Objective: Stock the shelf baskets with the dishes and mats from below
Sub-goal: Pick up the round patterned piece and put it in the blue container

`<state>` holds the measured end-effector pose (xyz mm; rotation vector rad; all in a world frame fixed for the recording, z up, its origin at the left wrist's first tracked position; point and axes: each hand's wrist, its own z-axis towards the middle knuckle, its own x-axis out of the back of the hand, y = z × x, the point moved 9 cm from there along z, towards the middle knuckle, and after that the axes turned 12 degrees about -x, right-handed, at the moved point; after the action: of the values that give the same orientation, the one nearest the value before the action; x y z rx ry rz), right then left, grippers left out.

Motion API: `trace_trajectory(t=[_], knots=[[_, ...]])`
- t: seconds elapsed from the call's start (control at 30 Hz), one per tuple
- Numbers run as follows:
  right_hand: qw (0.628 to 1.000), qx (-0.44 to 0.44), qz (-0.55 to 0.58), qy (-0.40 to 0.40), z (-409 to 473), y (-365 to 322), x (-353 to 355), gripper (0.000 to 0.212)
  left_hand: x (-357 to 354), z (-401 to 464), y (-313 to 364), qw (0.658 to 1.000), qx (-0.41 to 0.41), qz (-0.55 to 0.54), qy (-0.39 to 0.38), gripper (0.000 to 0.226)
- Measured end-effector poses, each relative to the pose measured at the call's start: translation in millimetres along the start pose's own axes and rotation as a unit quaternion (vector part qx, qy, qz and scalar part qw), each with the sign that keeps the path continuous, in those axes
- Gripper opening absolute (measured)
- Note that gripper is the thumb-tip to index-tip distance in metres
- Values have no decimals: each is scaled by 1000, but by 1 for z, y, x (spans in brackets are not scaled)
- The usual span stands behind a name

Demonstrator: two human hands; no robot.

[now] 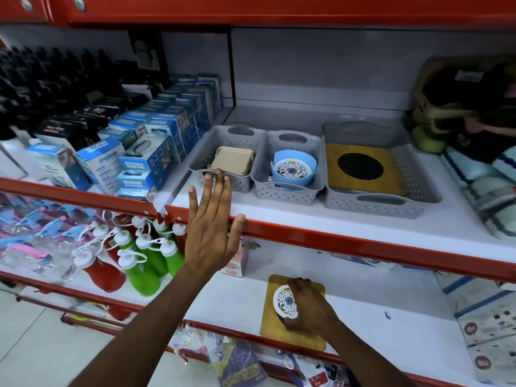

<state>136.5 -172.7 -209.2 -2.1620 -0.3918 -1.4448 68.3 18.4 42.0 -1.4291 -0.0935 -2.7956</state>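
Baskets stand in a row on the upper shelf (pixel 279 216): the left basket (pixel 223 152) holds beige mats (pixel 231 160). The left hand (pixel 212 227) is spread flat, empty, fingertips at its front rim. On the lower shelf (pixel 377 317), the right hand (pixel 310 308) closes its fingers on a floral dish (pixel 283 300) resting on a wooden mat (pixel 293 333).

Red-edged shop shelving (pixel 349 241) with white boards, white back panel (pixel 321 65), pale tiled floor (pixel 36 342), even indoor light
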Motion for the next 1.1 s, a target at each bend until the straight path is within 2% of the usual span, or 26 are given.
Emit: trace_trajectory(t=[0.1,0.17,0.33,0.5,0.73,1.1], knots=[[995,29,74,56,-17,-9,34,99,0,0,0,1000,1,-2,1,70],[983,71,108,127,-40,-18,68,94,0,0,0,1000,1,-5,2,70],[930,201,116,286,-119,-48,159,79,1,-2,0,1000,-2,-6,6,70],[889,236,111,375,-150,-64,220,80,2,-3,1,1000,3,-4,10,69],[874,153,237,395,-134,-74,280,93,4,-3,3,1000,-11,-5,12,68],[876,116,263,388,-110,-79,293,91,3,-3,2,1000,-13,-11,9,68]])
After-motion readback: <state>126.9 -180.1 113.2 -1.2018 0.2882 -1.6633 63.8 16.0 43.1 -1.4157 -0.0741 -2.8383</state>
